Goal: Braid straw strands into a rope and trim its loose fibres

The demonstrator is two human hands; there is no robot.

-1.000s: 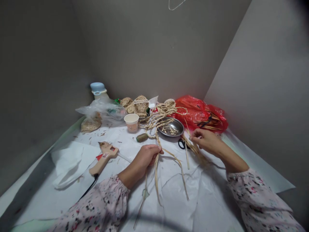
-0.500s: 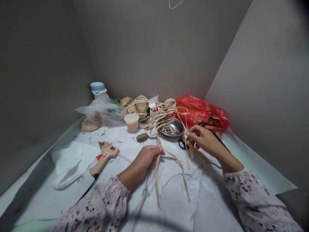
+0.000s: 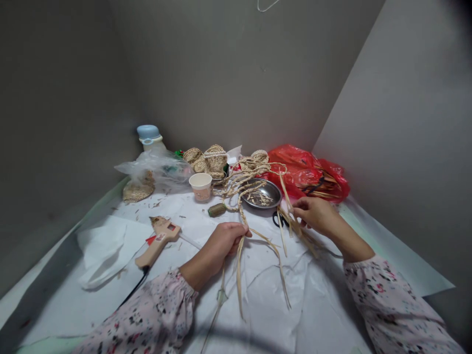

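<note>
My left hand (image 3: 224,238) is closed, its thumb and fingers pinching the lower end of a straw braid (image 3: 241,212). Loose straw ends (image 3: 239,282) fan out below that grip toward me. Off to the right, my right hand (image 3: 317,215) has its fingertips closed on a pale straw strand (image 3: 285,189), which slants up toward the far side. Right under this hand lie a bundle of loose straws (image 3: 306,239) and black-handled scissors (image 3: 278,219), partly covered by the straw. The braid's far part loops in a tangle (image 3: 250,169) over a metal bowl.
The metal bowl (image 3: 275,196) holds straw scraps. Nearby are a paper cup (image 3: 200,188), a thread spool (image 3: 217,210), coiled braids (image 3: 216,160) and a red plastic bag (image 3: 295,162). At left lie a glue gun (image 3: 158,246), a clear bag (image 3: 158,164) and a blue-lidded bottle (image 3: 148,132).
My right hand has shifted slightly right and down, and the strand by its fingers now slants instead of hanging. My left hand stays in place on the braid.
</note>
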